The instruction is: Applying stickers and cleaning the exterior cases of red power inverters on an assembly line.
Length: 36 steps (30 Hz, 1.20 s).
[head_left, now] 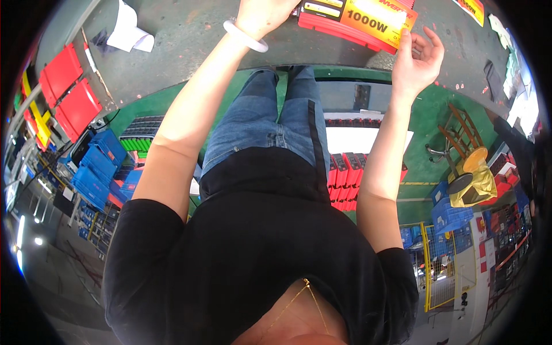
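A red power inverter (339, 31) with a yellow-orange label (374, 20) lies on the grey worktable (190, 34) at the top of the view, its far side cut off by the frame. My left hand (267, 12), below which a pale bangle circles the wrist, reaches to the inverter's left end; its fingertips are out of the picture. At the right end is my right hand (421, 60), its thumb against the label's corner and the other fingers apart and loosely bent. Another orange-yellow label (472, 10) shows at the top right.
Two red panels (61, 73) and a thin stick (96, 63) lie at the table's left, near white paper (129, 31). Below stand blue bins (98, 172), rows of red units (346, 172) and a wooden stool (463, 135). Cloths (514, 75) lie at the right.
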### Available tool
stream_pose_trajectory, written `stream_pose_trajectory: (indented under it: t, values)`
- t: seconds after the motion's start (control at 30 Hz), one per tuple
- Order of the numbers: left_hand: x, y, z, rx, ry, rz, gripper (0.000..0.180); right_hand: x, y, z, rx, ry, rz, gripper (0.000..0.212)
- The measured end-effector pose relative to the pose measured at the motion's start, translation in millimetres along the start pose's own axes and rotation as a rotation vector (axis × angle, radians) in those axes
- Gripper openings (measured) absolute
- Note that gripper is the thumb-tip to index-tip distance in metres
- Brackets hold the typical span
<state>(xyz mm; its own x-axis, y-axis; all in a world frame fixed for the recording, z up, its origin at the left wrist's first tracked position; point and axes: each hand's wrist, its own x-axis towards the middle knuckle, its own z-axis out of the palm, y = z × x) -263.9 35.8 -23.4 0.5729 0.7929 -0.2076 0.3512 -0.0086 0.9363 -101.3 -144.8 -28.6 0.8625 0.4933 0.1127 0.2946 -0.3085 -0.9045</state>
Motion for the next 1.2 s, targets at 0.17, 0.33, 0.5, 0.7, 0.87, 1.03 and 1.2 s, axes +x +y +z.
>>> stream_pose_trajectory:
  t: [0.17, 0.33, 0.5, 0.7, 0.87, 1.03, 1.2]
  values:
    - [0, -7, 0, -0.135, -0.017, 0.113, 0.012, 1, 5, 0, -0.053, 0.013, -0.024, 0.037]
    - [1, -8, 1, 0.078, 0.020, 0.105, 0.011, 1, 11, 2, -0.038, 0.035, -0.050, 0.036]
    - [1, -3, 0, 0.075, 0.016, 0.058, 0.011, 0, 14, 3, -0.022, 0.043, -0.041, 0.037]
    - [1, -1, -1, 0.106, 0.014, 0.049, 0.011, 1, 17, 2, -0.041, 0.034, -0.047, 0.037]
    - [1, 1, -2, 0.118, 0.015, 0.068, 0.012, 1, 17, 4, -0.032, 0.039, -0.055, 0.037]
    - [0, 4, -1, 0.057, -0.008, -0.017, 0.013, 0, 12, 0, -0.049, 0.029, -0.074, 0.037]
    - [0, 5, -1, -0.022, -0.012, -0.025, 0.012, 0, 13, 2, -0.037, 0.035, -0.087, 0.037]
